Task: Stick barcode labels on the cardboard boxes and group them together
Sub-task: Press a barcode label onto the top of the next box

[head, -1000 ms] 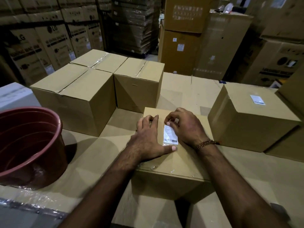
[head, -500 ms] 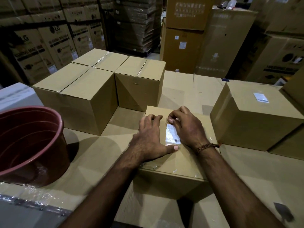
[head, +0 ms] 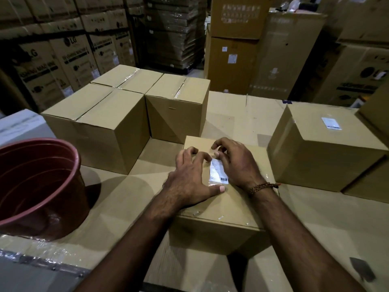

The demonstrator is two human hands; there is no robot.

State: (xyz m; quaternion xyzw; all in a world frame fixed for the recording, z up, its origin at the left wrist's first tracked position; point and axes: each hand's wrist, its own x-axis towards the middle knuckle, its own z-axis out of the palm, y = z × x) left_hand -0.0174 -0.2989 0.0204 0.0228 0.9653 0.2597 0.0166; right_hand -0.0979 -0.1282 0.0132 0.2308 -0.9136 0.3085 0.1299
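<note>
Label [head: 219,173] thin, limp, tacky; I handle it by the edges. My left hand [head: 190,182] and right hand [head: 235,163] press it onto the stiff box [head: 229,207], fingers arched, gripping nothing.

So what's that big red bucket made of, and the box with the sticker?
The big red round bucket looks like plastic: smooth, slightly shiny, with moulded rings inside. The small brown box under both hands looks like matte cardboard, stapled along its front edge. Its white barcode sticker seems to be glossy paper.
</note>
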